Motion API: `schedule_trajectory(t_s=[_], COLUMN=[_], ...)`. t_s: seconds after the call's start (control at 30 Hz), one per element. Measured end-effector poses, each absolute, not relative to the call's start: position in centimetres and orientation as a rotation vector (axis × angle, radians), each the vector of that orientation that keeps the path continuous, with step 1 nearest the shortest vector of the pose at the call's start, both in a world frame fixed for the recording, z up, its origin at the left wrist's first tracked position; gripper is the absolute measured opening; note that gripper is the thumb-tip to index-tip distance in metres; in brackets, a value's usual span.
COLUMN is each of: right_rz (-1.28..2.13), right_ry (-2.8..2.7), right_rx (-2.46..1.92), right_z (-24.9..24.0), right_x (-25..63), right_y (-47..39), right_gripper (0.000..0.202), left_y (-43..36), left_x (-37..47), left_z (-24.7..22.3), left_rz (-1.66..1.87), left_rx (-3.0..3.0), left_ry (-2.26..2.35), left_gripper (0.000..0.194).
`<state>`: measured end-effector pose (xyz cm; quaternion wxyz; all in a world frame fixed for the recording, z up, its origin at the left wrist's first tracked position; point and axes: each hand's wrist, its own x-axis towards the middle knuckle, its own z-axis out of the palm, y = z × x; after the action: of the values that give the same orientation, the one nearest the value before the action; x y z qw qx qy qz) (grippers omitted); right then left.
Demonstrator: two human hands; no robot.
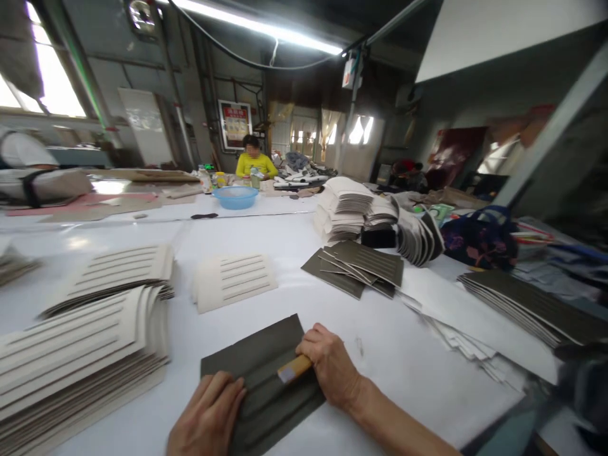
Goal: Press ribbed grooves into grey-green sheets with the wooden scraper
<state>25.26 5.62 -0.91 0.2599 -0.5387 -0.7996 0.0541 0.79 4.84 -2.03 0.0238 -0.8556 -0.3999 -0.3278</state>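
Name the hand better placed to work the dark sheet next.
Probably right: the right hand holds the yellowish tool on the dark sheet, while the left hand rests on its left side.

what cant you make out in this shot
- Left palm and wrist: cut off by the bottom edge of the head view.
- Far end of the yellowish tool: hidden by the right hand.
- Underside of the dark panel: it faces the table.
- Poster lettering: too small and blurred.
- Contents of the blue basin: hidden by its wall.
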Motion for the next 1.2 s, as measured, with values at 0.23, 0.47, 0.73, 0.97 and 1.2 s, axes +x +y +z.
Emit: schedule_trajectory(t_s=[0.23, 0.47, 0.73, 0.97, 1.2], right_rz=[0.236, 0.251, 0.342, 0.47, 0.538], right_ry=[-2.178, -2.094, -2.161, -2.122, -1.779], right_rx=[-1.347, -1.308, -1.262, -1.372, -1.708], right_z=[-0.3, 0.8, 0.2, 0.9, 1.7], right_x=[26.6, 26.6, 21.0, 25.5, 30.6], right_y=[5.1, 5.4, 8.3, 9.2, 9.8], right_gripper=[0.021, 0.027, 0.037, 0.031, 0.038], left_y=[4.3, 4.9, 6.6, 6.2, 6.0], left_x=[0.4, 1.4, 6.2, 2.1, -0.4], left_z=[-0.1, 1.1, 0.1, 0.3, -0.5], left_rz=[-0.933, -0.745, -0.705, -0.655, -0.769], left_rx=[-2.738, -2.722, -2.727, -2.69, -2.801], left_ry=[-1.424, -1.572, -1.61, -1.729, -1.681], left_gripper=[0.037, 0.021, 0.028, 0.022, 0.024])
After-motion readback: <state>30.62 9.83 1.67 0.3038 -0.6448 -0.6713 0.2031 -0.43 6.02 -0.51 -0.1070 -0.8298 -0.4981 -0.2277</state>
